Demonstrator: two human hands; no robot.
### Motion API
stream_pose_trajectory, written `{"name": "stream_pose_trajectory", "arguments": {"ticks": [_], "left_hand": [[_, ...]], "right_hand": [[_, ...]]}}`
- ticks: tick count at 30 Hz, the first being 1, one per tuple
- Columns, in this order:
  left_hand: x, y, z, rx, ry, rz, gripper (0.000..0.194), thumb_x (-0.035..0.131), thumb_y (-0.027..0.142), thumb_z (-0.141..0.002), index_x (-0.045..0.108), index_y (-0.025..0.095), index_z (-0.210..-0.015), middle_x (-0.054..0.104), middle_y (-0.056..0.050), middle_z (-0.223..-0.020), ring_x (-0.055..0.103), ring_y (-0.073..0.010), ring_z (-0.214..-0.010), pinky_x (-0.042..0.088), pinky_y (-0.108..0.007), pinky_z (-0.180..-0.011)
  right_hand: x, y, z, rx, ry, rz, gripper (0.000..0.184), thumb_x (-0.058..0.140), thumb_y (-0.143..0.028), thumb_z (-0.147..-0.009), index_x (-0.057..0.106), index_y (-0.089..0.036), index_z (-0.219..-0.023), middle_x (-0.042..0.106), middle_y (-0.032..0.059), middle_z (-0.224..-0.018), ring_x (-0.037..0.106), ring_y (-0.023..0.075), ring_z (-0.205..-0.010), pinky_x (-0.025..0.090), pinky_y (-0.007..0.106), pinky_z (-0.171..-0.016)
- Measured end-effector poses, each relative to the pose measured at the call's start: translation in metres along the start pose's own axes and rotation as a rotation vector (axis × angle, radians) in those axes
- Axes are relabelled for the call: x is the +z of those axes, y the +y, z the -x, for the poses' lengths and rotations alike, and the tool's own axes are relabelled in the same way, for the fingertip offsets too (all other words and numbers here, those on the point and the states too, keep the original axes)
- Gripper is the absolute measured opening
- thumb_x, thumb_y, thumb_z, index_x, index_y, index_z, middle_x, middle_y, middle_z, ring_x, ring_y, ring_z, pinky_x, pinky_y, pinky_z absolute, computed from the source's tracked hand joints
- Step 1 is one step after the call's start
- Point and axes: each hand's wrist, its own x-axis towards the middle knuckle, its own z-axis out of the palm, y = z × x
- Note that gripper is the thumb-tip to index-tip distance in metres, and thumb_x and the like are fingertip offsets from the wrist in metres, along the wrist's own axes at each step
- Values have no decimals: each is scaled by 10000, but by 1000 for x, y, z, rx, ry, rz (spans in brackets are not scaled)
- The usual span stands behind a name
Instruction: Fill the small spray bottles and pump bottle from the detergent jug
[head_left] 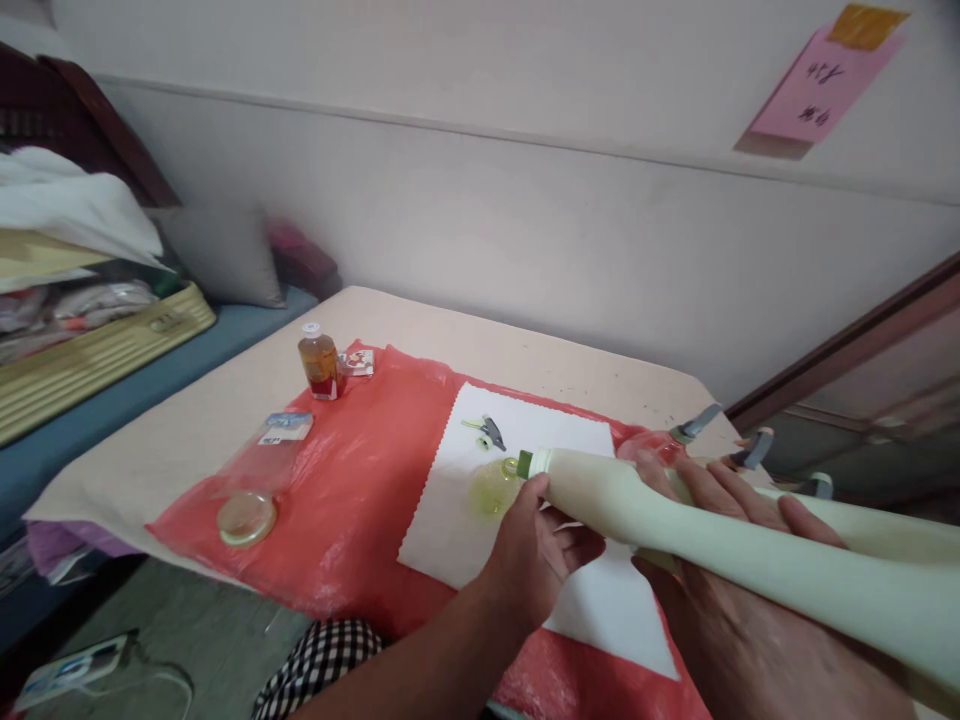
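Observation:
A large pale green jug (600,490) lies tilted on its side across the right of the view. My right hand (720,500) grips it by the handle. My left hand (536,540) supports its neck, thumb on the side and fingers beneath. The jug's green spout (524,464) is at the neck of a clear yellow-green bottle (491,492); whether they touch or liquid flows, I cannot tell. Beyond that bottle, a grey spray head (491,433) lies on a white sheet (574,425).
Red plastic (360,480) covers part of the table. On it are an amber bottle (320,365), a clear packet (281,440) and a round dish (246,518). More spray bottles (664,440) stand behind the jug. A wall (450,200) runs along the back.

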Motion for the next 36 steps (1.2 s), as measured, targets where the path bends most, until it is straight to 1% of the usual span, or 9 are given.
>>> {"name": "stream_pose_trajectory", "arguments": {"ticks": [4,8,12,16,21,25,28,31,36], "left_hand": [[0,0,0,7,-3,3,432,503,449,-910,565,148,-1214,635,-126,-1099,645,-240,-970,510,-385,-887],[-1,0,0,5,-4,22,419,497,443,-913,564,157,-1211,634,-118,-1100,643,-235,-954,512,-379,-870],[-1,0,0,9,-6,42,399,494,434,-913,568,167,-1201,632,-98,-1069,639,-210,-904,518,-352,-825],[0,1,2,6,-10,50,388,481,428,-917,581,159,-1179,627,-92,-1045,633,-201,-886,518,-346,-815],[3,3,2,10,-7,52,373,481,416,-912,588,162,-1163,626,-84,-1018,634,-197,-865,523,-347,-804],[5,2,3,23,-6,48,376,494,423,-900,589,162,-1153,626,-79,-1010,635,-191,-843,528,-341,-785],[5,2,3,20,-15,50,379,502,422,-895,589,163,-1158,627,-75,-1007,633,-185,-827,528,-330,-766],[4,1,3,21,-13,63,393,508,421,-891,590,163,-1175,630,-72,-1003,627,-181,-805,523,-321,-738],[1,0,1,20,-67,94,418,527,430,-878,622,142,-1165,638,-84,-1006,625,-186,-818,519,-322,-757]], "right_hand": [[-2,-1,-2,16,-22,39,705,249,-127,-885,149,-192,-1580,407,137,-1526,358,370,-1415,283,618,-1137],[-5,-3,-5,16,-28,60,707,261,-113,-860,239,-184,-1563,456,135,-1488,360,370,-1414,297,604,-1137],[-6,-4,-6,4,1,42,733,260,-113,-859,146,-188,-1580,460,142,-1484,359,377,-1413,315,616,-1122],[-5,-6,-5,6,19,1,726,228,-115,-887,62,-227,-1584,432,112,-1513,340,350,-1430,288,610,-1137],[-5,-8,-5,6,38,-26,697,221,-99,-913,68,-215,-1583,400,124,-1537,332,346,-1436,281,626,-1136],[-6,-9,-5,26,37,-54,695,204,-85,-933,19,-261,-1579,387,113,-1547,327,347,-1438,281,632,-1136],[-7,-11,-7,61,36,-101,701,204,-88,-940,1,-317,-1571,406,82,-1538,312,342,-1444,264,645,-1143],[-8,-13,-8,95,37,-112,711,209,-76,-936,23,-353,-1564,417,55,-1533,312,332,-1443,227,657,-1158],[-4,-12,-5,58,56,-130,705,175,-67,-927,64,-340,-1567,419,54,-1531,289,327,-1454,201,675,-1158]]}}
